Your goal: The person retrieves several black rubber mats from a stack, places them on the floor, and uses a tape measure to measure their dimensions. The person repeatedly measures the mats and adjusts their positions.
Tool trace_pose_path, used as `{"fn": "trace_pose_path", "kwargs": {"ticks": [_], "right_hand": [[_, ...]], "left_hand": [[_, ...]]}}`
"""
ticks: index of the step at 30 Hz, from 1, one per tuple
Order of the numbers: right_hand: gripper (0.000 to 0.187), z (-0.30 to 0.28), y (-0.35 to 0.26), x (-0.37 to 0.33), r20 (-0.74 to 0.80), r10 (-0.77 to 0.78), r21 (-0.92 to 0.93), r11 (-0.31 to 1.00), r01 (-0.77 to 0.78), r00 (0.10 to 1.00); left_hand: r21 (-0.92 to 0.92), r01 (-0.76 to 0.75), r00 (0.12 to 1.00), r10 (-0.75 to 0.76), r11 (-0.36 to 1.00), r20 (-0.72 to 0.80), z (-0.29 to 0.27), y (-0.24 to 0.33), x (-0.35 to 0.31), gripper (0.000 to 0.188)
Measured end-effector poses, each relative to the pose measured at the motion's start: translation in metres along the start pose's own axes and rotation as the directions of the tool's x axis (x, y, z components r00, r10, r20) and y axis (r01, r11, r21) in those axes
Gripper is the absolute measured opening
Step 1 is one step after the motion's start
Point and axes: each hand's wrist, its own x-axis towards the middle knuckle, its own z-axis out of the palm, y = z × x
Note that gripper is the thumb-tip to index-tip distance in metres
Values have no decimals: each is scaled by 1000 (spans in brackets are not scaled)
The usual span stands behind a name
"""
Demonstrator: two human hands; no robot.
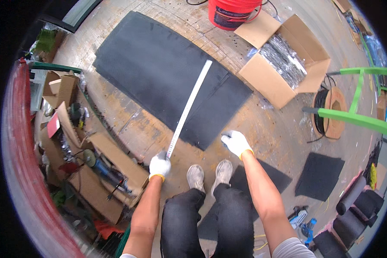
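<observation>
My left hand (160,166), in a white glove with a yellow cuff, grips the near end of a long pale metal ruler (188,107). The ruler slants away across a stack of black rubber-like sheets (146,51) on the floor, its far end over the stack. A cut or overlapping edge shows in the sheets to the right of the ruler. My right hand (235,142), gloved the same way, is curled closed just off the stack's near right corner. Its fingers hide what they hold, if anything.
An open cardboard box (266,77) of plastic-wrapped pieces and a red bucket (230,15) stand at the far right. Smaller black sheets (319,176) lie nearby. A cable spool (333,112) sits beside a green frame (352,120). Cardboard (116,161) and tools clutter the left.
</observation>
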Motion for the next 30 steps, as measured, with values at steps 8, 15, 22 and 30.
{"fn": "trace_pose_path", "kwargs": {"ticks": [8,15,22,30], "right_hand": [[44,20,61,87,28,-100,-262,960,104,995],[39,27,80,92,51,-103,-160,981,109,993],[35,25,93,105,30,-193,-293,936,193,981],[20,30,110,116,103,20,214,976,-42,995]], "left_hand": [[24,-32,999,32,999,-9,52,-29,123,18],[61,-32,998,29,998,47,46,-27,139,25],[79,-63,986,50,995,160,51,-43,148,30],[51,-4,974,-8,999,227,52,-48,153,27]]}}
